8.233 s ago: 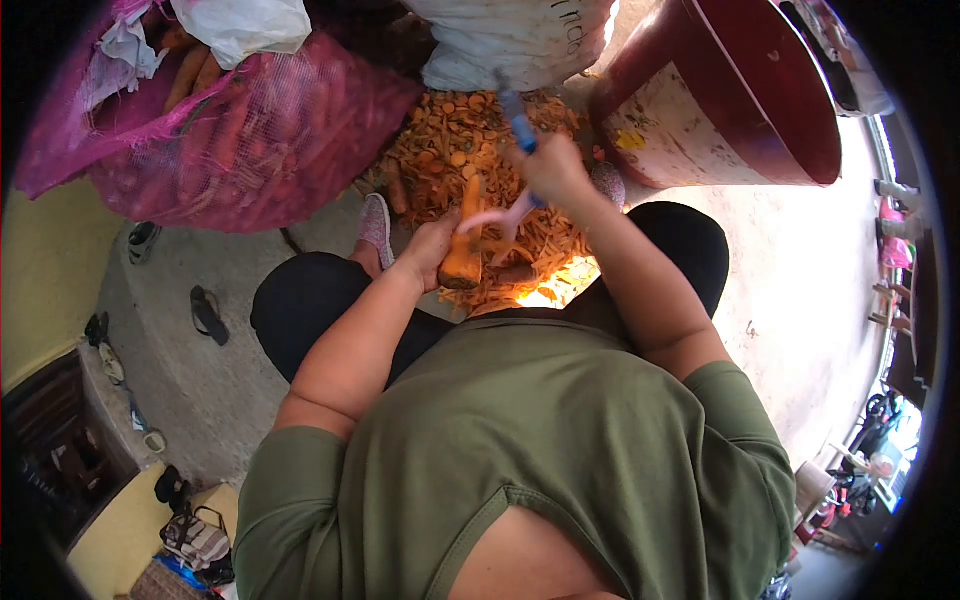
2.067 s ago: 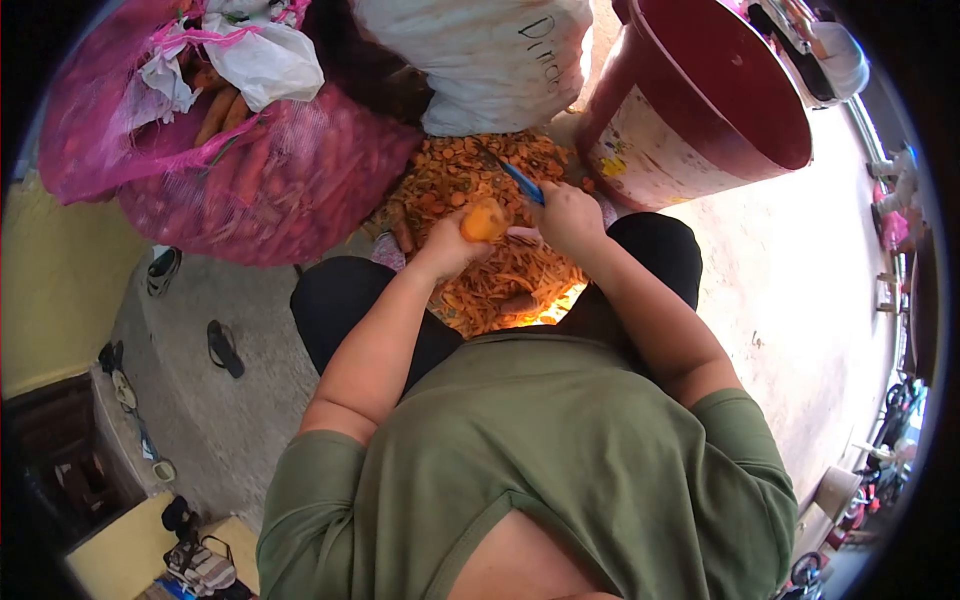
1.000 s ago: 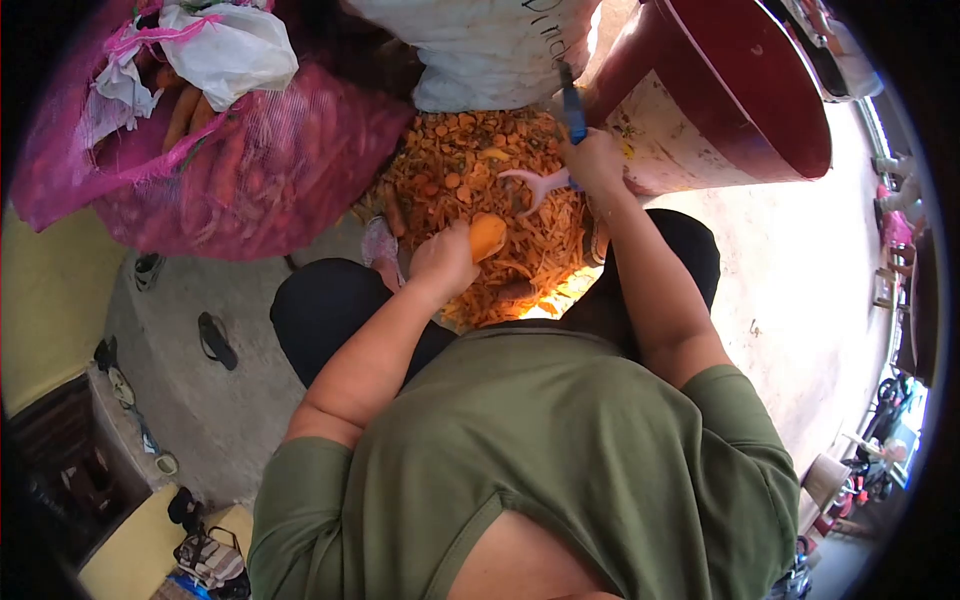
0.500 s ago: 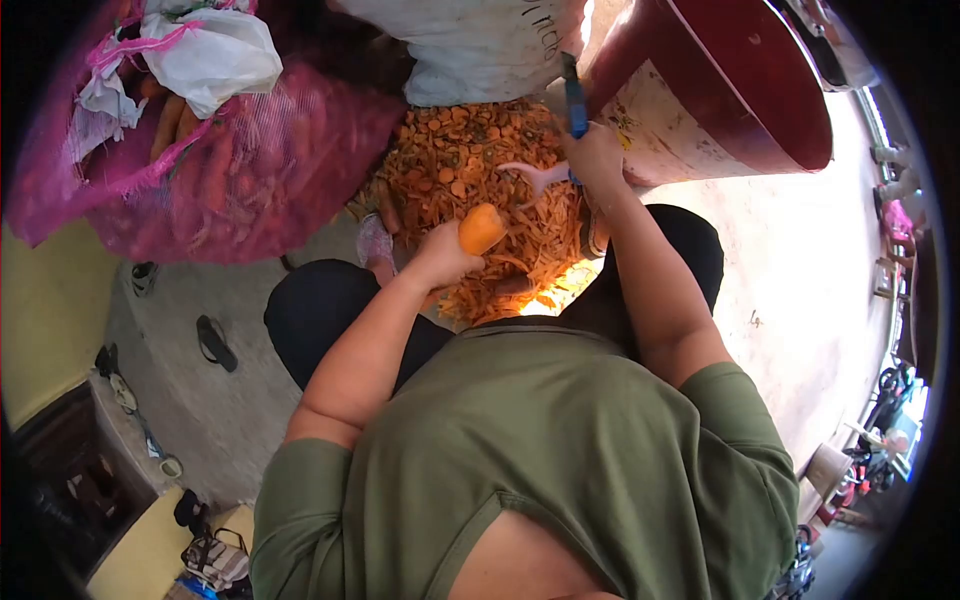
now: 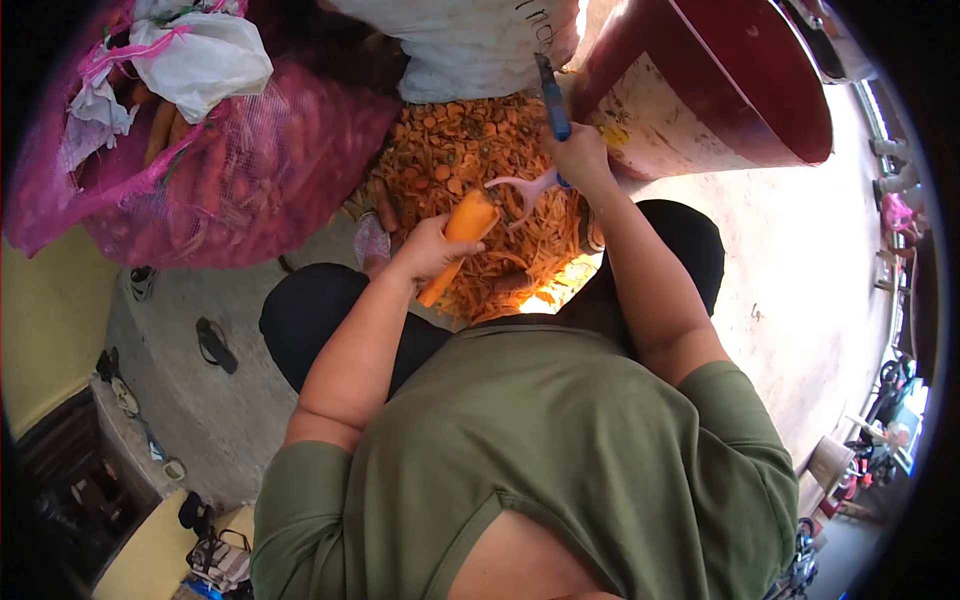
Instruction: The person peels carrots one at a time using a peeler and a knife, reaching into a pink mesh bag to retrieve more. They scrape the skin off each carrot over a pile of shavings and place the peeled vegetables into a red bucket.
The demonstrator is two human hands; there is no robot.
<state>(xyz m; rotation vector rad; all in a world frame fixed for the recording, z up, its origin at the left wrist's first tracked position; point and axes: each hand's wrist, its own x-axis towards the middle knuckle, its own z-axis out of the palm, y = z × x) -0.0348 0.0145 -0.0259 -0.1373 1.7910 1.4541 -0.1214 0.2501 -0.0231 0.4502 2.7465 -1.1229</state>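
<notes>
My left hand (image 5: 430,250) is wrapped round a peeled orange carrot (image 5: 472,217), which lies slantwise with its thick end up to the right. My right hand (image 5: 580,155) holds a knife (image 5: 553,98) with a blue handle, its dark blade pointing up and away, and also a pale pink peeler (image 5: 527,190) whose head is close to the carrot's thick end. Below both hands spreads a heap of orange peelings and cut slices (image 5: 450,150).
A pink mesh sack (image 5: 250,180) full of carrots is at the left. A white sack (image 5: 470,50) stands beyond the peelings. To the right is a large dark red bucket (image 5: 690,100), tilted. A sandal (image 5: 215,345) lies on the floor at left.
The carrot has turned in my left hand, so more of its length shows. My right hand has moved slightly left with the knife and peeler, and the peeler is nearer the carrot.
</notes>
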